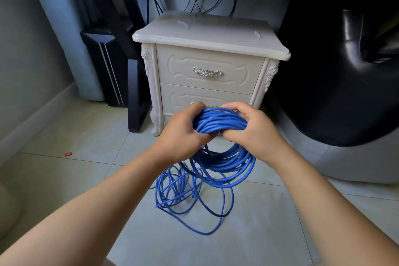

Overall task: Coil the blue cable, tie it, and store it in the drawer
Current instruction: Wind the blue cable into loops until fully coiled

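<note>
So the blue cable is mostly coiled. The top of the bundle runs left to right between the hands, and the loop hangs down to the tiled floor, where loose turns sprawl. The left hand and right hand both curl round the bundle, though the fingertips are hidden, so maybe they're pinching a strand. Just behind is a white nightstand, top drawer closed.

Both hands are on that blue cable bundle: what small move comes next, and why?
Probably the right hand draws another loop from the loose blue cable on the tiled floor onto the coil that the left hand grips, since much lies uncoiled.
</note>
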`<state>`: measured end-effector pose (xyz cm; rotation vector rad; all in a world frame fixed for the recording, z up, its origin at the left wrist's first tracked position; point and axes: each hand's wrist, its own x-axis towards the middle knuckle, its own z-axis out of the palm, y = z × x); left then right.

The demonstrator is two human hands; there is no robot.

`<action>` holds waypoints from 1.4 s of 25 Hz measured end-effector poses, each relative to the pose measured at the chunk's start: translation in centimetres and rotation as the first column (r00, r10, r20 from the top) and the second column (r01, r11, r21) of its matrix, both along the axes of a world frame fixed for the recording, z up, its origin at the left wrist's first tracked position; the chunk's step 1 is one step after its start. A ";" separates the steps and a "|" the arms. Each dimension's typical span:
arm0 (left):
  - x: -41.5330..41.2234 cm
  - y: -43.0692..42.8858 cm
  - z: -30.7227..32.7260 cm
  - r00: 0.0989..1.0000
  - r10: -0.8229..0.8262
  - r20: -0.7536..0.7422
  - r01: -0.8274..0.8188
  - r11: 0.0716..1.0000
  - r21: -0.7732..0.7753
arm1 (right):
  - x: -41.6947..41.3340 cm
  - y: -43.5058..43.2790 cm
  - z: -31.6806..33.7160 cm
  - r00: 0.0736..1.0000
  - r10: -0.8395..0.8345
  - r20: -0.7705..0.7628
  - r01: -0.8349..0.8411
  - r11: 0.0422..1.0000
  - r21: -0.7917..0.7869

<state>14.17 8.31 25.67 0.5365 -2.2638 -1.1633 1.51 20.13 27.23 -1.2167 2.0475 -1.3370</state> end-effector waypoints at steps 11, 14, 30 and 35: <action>-0.3 -0.8 0.7 0.953 0.192 -0.236 -0.011 0.796 0.605 | -1.2 0.3 -0.7 0.822 0.053 0.567 -0.013 0.997 -0.073; -0.3 -0.7 0.7 0.925 0.288 -0.246 -0.034 0.711 0.702 | -1.5 0.4 -0.5 0.737 0.108 0.668 -0.037 0.992 -0.119; -0.3 0.6 -0.7 0.994 0.088 -0.071 -0.013 0.710 0.704 | -0.3 -1.9 -1.9 0.810 -0.301 0.503 0.419 0.897 -0.139; 0.4 -0.9 0.2 1.000 -0.015 -0.018 0.017 0.992 0.128 | 0.4 -1.3 -2.3 0.959 -0.189 -0.210 0.189 0.982 -0.021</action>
